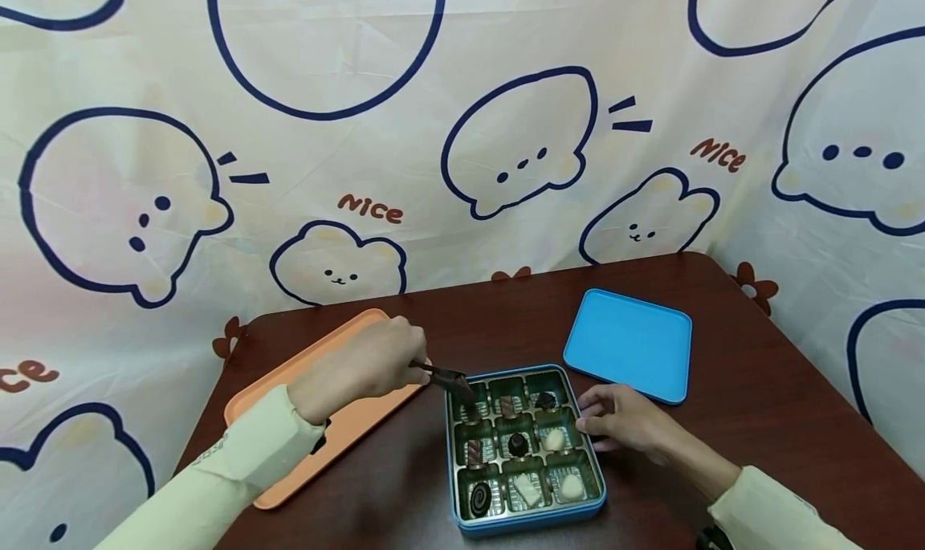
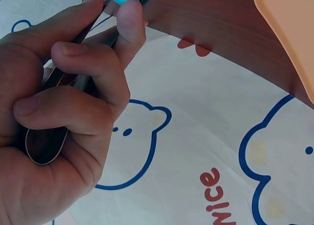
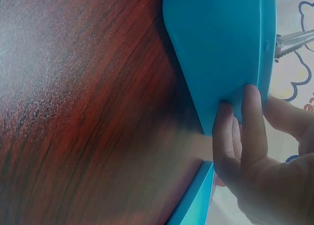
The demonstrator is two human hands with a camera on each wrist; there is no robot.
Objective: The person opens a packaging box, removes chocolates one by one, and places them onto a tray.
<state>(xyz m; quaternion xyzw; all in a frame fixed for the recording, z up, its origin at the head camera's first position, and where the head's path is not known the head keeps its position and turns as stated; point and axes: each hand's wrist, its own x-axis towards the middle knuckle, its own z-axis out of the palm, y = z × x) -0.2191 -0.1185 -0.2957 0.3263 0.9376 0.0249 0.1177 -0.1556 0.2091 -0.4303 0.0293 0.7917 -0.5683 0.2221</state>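
Note:
My left hand (image 1: 383, 357) grips dark metal tongs (image 1: 451, 380), their bent end lying in the palm in the left wrist view. The tongs' tips reach down into the far-left compartment of a blue square tin (image 1: 535, 520); I cannot tell whether they hold a piece. The tin is divided into several compartments with chocolates, among them a dark swirl (image 1: 480, 499), a dark round one (image 1: 517, 444) and a white round one (image 1: 571, 486). On the tin's right side, my right hand (image 1: 625, 421) presses nearly straight fingers to the wall, thumb at the rim.
An orange tray (image 1: 368, 421) lies to the left, partly beneath my left forearm. Behind the tin on the right sits a flat blue lid (image 1: 629, 345). All stand on a dark wooden table (image 1: 491, 325), with a printed cloth (image 1: 520, 237) hanging behind it.

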